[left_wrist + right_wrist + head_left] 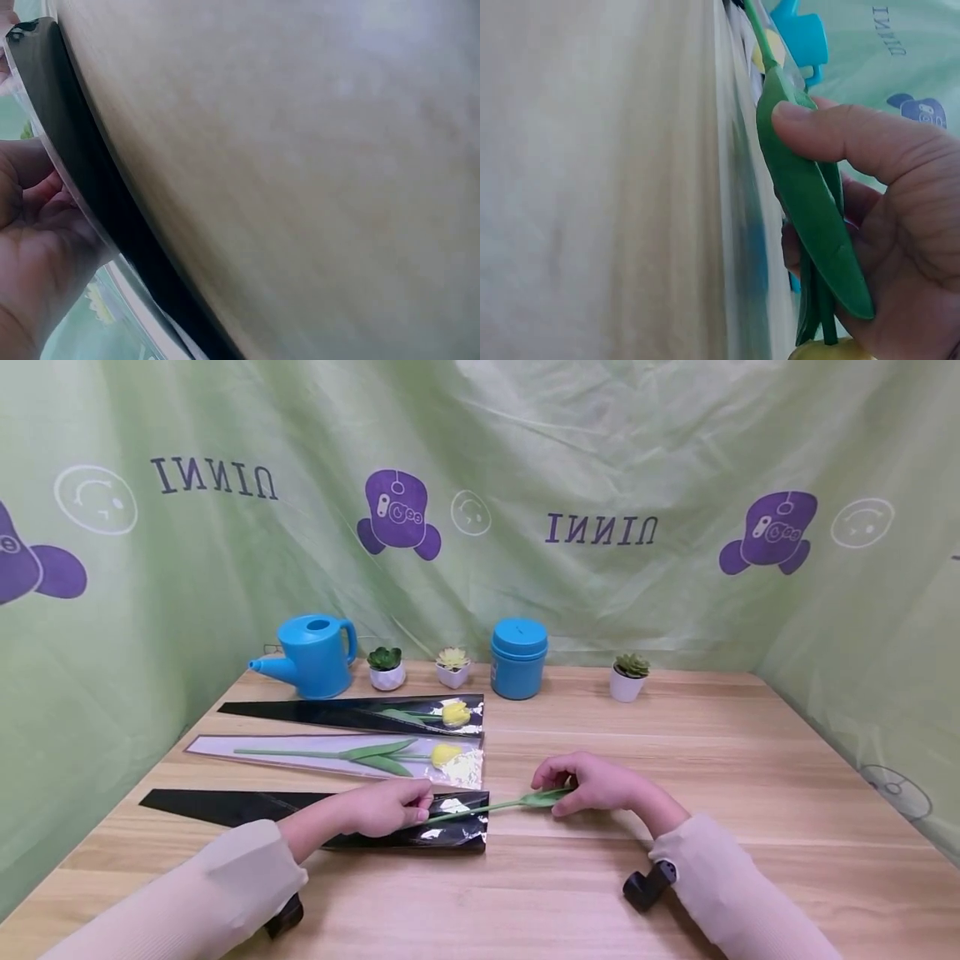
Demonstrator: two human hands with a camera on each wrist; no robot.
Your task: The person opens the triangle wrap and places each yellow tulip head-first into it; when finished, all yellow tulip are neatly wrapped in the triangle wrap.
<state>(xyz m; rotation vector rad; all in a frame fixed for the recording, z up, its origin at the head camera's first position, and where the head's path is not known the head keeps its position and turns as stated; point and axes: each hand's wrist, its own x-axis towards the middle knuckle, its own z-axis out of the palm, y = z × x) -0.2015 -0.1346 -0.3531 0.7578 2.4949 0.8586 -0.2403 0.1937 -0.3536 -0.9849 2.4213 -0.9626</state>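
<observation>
A black and clear flower sleeve (240, 806) lies flat on the wooden table (712, 752) in front of me. My left hand (390, 806) pinches the film at its open right end; in the left wrist view the fingers (37, 240) lie against the sleeve's edge (97, 195). My right hand (592, 785) grips an artificial tulip by its leaves. The green stem (480, 808) points left into the sleeve's mouth. In the right wrist view the thumb (840, 131) presses on a green leaf (810, 202), and the yellow bloom (832, 351) shows at the bottom edge.
Behind lie two wrapped yellow tulips, one in a black sleeve (337, 712), one in a white sleeve (300, 758). Along the back stand a blue watering can (311, 656), a blue jar (519, 657) and three small potted succulents (386, 668) (453, 667) (628, 677). Green cloth walls surround the table.
</observation>
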